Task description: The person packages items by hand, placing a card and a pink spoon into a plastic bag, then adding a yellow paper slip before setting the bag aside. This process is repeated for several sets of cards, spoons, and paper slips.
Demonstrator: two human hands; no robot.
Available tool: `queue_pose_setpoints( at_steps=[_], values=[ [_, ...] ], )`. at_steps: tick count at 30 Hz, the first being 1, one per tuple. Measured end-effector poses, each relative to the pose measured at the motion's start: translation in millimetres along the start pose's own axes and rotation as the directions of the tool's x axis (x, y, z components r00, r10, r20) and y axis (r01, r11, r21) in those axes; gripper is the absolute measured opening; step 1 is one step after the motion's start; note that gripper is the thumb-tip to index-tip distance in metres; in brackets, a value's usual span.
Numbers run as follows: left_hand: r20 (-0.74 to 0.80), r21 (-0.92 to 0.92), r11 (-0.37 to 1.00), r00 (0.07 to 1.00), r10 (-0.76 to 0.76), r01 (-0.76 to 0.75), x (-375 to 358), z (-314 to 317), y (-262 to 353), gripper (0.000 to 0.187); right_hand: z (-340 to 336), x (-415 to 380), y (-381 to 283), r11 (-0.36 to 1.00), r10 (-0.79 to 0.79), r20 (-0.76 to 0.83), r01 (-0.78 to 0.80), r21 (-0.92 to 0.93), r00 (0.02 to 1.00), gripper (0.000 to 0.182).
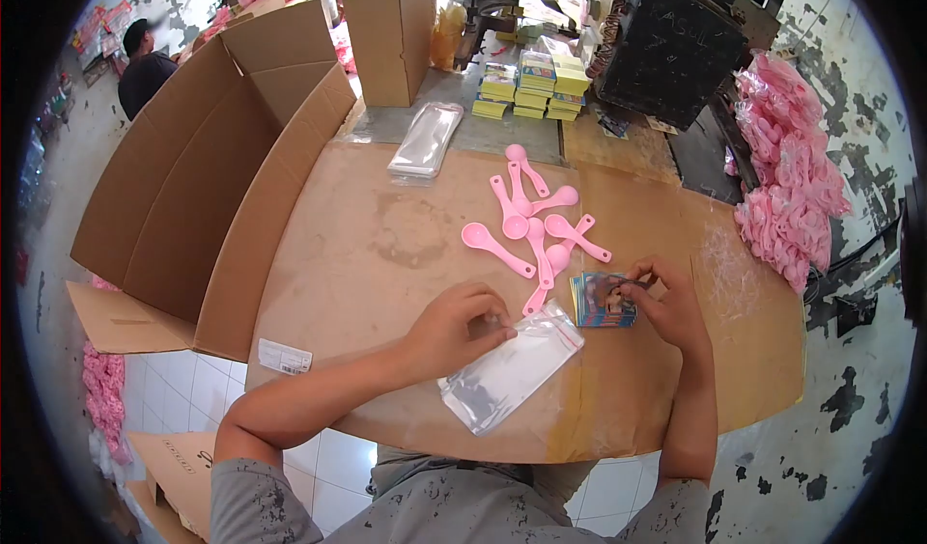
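My left hand [461, 328] has its fingers curled, with thumb and index fingertip together at the upper edge of a pile of clear plastic bags [510, 375]. The bags lie slanted on the cardboard-covered table. My right hand [673, 305] pinches the edge of a printed card [614, 293] at a small stack of blue-edged cards [585, 305]. Just beyond both hands lies a loose heap of pink measuring spoons [498, 248], several of them overlapping. Their handles point in different directions.
A large open cardboard box [227, 245] stands at the left. Another bundle of clear bags [426, 140] lies further back, near stacked yellow-edged cards [533, 83]. Pink bagged goods [787, 177] hang at the right beside a black metal box [671, 47]. A person [147, 73] is at far left.
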State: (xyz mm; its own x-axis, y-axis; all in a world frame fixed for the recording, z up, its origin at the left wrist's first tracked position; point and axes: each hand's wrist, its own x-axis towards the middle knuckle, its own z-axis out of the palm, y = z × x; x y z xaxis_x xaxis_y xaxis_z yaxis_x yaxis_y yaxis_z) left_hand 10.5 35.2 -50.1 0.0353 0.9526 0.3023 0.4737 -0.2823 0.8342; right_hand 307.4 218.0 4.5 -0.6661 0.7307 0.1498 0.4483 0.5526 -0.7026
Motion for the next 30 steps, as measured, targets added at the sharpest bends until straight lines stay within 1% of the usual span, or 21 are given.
queue_pose_setpoints(
  at_steps=[1, 2, 4, 7, 8, 10, 11, 13, 14, 16, 17, 19, 20, 22, 23, 25, 26, 28, 30],
  values=[
    [0.041, -0.186, 0.969, 0.986, -0.16, 0.165, -3, 0, 3, 0.015, 0, -3, -3, 1.0, 0.015, -0.004, -0.015, 0.027, 1.0, 0.02],
    [0.112, -0.355, 0.877, 0.946, -0.305, 0.324, -4, -1, 6, 0.012, 4, -5, -7, 0.986, 0.036, -0.018, -0.033, 0.166, 0.999, 0.022],
    [0.108, -0.39, 0.87, 0.953, -0.284, 0.303, -3, -5, 12, 0.013, 16, -9, -14, 0.899, 0.082, -0.038, -0.058, 0.435, 0.996, 0.026],
    [0.116, -0.426, 0.864, 0.963, -0.242, 0.268, -4, -2, 11, 0.019, 23, -16, -12, 0.787, 0.029, 0.091, -0.079, 0.612, 0.995, 0.032],
    [0.12, -0.438, 0.862, 0.967, -0.226, 0.256, -5, -1, 10, 0.022, 28, -17, -11, 0.762, -0.052, 0.084, -0.014, 0.647, 0.995, 0.031],
    [0.128, -0.295, 0.939, 0.981, -0.144, 0.177, -5, -3, 11, 0.025, 42, -16, -16, 0.698, -0.213, 0.061, 0.108, 0.708, 0.975, 0.027],
    [0.137, -0.221, 0.966, 0.985, -0.103, 0.132, -5, -4, 11, 0.026, 45, -16, -22, 0.783, -0.268, 0.131, 0.136, 0.606, 0.954, 0.025],
    [0.087, -0.197, 0.975, 0.993, -0.086, 0.102, -5, -5, 12, 0.029, 50, -14, -42, 0.899, -0.343, 0.288, 0.223, 0.378, 0.894, 0.023],
    [0.062, -0.184, 0.979, 0.995, -0.078, 0.088, -6, -6, 13, 0.03, 55, -13, -46, 0.928, -0.325, 0.307, 0.239, 0.287, 0.894, 0.022],
    [0.037, -0.122, 0.981, 0.989, -0.144, 0.148, -7, -10, 14, 0.03, 63, -14, -50, 0.959, -0.283, 0.338, 0.266, 0.097, 0.898, 0.022],
    [0.026, -0.093, 0.98, 0.984, -0.176, 0.178, -8, -13, 15, 0.03, 64, -14, -48, 0.954, -0.301, 0.334, 0.279, 0.114, 0.893, 0.023],
    [0.011, -0.174, 0.958, 0.973, -0.231, 0.229, -8, -24, 18, 0.032, 63, -13, -44, 0.941, -0.336, 0.325, 0.305, 0.145, 0.884, 0.025],
    [0.004, -0.214, 0.943, 0.966, -0.258, 0.253, -7, -29, 19, 0.033, 61, -14, -46, 0.957, -0.286, 0.346, 0.245, 0.156, 0.894, 0.025],
    [0.047, -0.502, 0.818, 0.953, -0.299, 0.281, -4, -35, 15, 0.037, 56, -14, -55, 0.976, -0.191, 0.39, 0.129, 0.178, 0.901, 0.024],
    [0.07, -0.628, 0.723, 0.946, -0.315, 0.288, -3, -38, 14, 0.039, 55, -13, -55, 0.967, -0.209, 0.327, 0.147, 0.206, 0.921, 0.024],
    [0.109, -0.659, 0.685, 0.94, -0.323, 0.311, -3, -42, 20, 0.044, 54, -12, -53, 0.948, -0.24, 0.199, 0.185, 0.26, 0.95, 0.024],
    [0.129, -0.674, 0.664, 0.937, -0.325, 0.323, -3, -42, 23, 0.046, 55, -10, -55, 0.942, -0.208, 0.123, 0.165, 0.292, 0.97, 0.024],
    [0.15, -0.634, 0.705, 0.944, -0.292, 0.319, -5, -39, 27, 0.049, 58, -6, -62, 0.925, -0.129, -0.032, 0.132, 0.356, 0.991, 0.024],
    [0.179, -0.604, 0.727, 0.945, -0.274, 0.325, -7, -36, 29, 0.052, 62, -2, -71, 0.89, -0.096, -0.102, 0.131, 0.438, 0.99, 0.024]
  ],
)
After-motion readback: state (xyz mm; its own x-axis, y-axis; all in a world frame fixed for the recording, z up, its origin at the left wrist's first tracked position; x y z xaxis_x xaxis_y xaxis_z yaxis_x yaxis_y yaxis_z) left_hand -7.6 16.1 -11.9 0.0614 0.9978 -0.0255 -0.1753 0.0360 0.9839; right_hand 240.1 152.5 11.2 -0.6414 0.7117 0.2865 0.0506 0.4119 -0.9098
